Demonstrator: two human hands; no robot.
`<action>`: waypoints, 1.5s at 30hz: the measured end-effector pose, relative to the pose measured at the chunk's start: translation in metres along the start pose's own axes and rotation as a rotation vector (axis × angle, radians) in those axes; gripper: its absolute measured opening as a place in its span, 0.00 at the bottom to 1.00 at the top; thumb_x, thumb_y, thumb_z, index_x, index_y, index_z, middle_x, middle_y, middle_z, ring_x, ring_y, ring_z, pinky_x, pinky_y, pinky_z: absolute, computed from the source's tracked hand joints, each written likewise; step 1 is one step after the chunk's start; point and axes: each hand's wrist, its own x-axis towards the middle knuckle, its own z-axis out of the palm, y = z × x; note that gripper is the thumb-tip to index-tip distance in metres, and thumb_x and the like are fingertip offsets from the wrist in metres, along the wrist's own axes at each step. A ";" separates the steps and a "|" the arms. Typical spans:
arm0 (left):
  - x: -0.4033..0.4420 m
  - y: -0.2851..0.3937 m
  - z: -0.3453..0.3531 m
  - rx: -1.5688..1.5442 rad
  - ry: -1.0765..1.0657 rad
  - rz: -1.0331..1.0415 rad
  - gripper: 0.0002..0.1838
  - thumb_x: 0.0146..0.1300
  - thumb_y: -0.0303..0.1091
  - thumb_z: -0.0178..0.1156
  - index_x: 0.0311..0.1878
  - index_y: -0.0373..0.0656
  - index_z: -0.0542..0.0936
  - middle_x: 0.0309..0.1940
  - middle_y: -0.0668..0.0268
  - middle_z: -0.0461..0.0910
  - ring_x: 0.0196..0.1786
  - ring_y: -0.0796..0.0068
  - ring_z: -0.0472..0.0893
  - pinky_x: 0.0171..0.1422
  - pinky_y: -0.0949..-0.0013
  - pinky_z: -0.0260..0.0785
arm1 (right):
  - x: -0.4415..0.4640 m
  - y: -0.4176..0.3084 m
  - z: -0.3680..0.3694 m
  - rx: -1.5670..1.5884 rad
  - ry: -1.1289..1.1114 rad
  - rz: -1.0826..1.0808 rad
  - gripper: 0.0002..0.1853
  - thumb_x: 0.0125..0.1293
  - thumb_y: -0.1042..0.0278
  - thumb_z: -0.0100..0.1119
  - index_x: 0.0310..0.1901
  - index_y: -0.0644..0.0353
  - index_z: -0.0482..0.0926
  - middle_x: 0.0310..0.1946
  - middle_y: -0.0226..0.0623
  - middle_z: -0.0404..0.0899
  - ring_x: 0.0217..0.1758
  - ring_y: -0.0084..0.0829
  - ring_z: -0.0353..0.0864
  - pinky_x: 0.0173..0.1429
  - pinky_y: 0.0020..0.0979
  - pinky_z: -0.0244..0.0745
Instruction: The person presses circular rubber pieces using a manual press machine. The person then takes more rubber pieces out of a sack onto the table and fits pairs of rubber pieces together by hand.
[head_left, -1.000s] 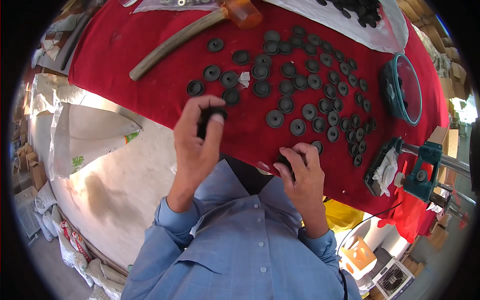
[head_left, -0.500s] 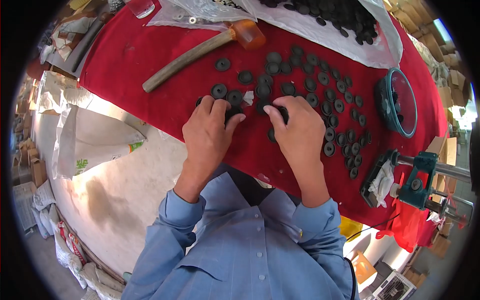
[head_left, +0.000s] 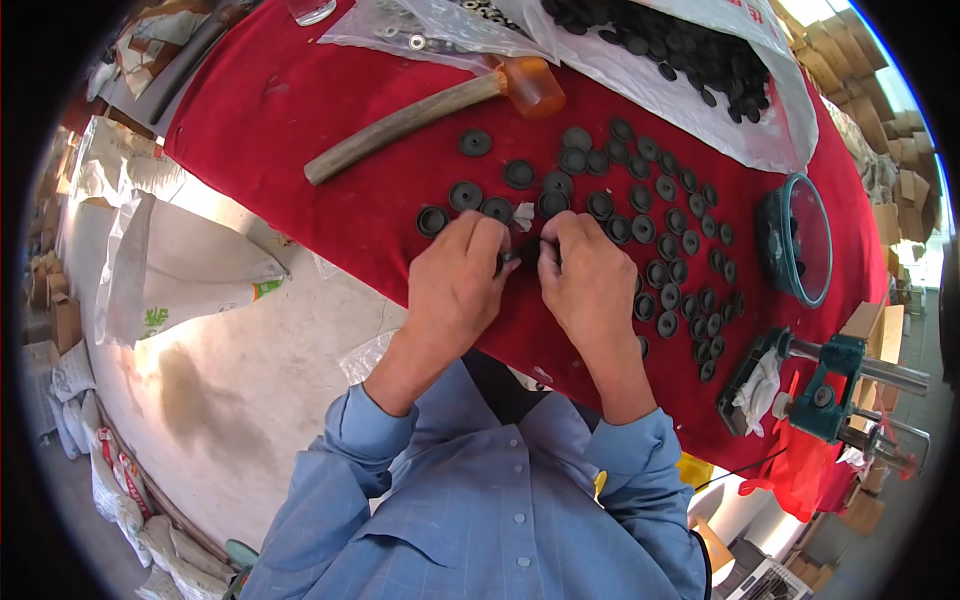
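My left hand is closed, its thumb and fingertips around a small black piece mostly hidden by the fingers. Close on its right, my right hand pinches at something dark, largely covered by its fingers. Both are low over the red cloth, near its front edge. Several round black rubber discs lie beyond and to the right of the hands, some hollow side up. A scrap of white paper rests just past the fingertips.
A wooden-handled mallet with an orange head lies at the back left. Behind are a bag of metal rings and a white sheet heaped with black discs. On the right stand a teal basket and a green clamp-like tool.
From holding pieces apart, both hands have come together over the cloth, fingertips now nearly meeting. The camera view has shifted, showing more of the table's back.
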 end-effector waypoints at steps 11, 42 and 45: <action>-0.002 -0.044 -0.048 -0.077 0.090 -0.305 0.10 0.68 0.29 0.67 0.51 0.40 0.85 0.43 0.60 0.82 0.44 0.65 0.85 0.47 0.64 0.76 | 0.014 0.012 -0.003 -0.065 -0.037 -0.024 0.22 0.63 0.76 0.65 0.60 0.56 0.78 0.46 0.46 0.76 0.41 0.51 0.87 0.45 0.47 0.85; 0.099 -0.033 0.008 0.103 -0.308 0.104 0.14 0.60 0.28 0.71 0.48 0.44 0.80 0.42 0.58 0.78 0.47 0.47 0.82 0.50 0.48 0.73 | -0.038 0.106 -0.114 1.715 0.399 0.461 0.20 0.70 0.78 0.47 0.61 0.69 0.76 0.41 0.40 0.78 0.31 0.22 0.71 0.27 0.19 0.61; 0.100 -0.030 0.009 0.105 -0.307 0.131 0.15 0.60 0.27 0.71 0.48 0.42 0.79 0.42 0.56 0.78 0.47 0.46 0.82 0.50 0.49 0.73 | -0.052 0.148 -0.145 1.615 0.672 0.459 0.18 0.71 0.77 0.47 0.60 0.68 0.77 0.41 0.41 0.78 0.31 0.23 0.72 0.27 0.21 0.63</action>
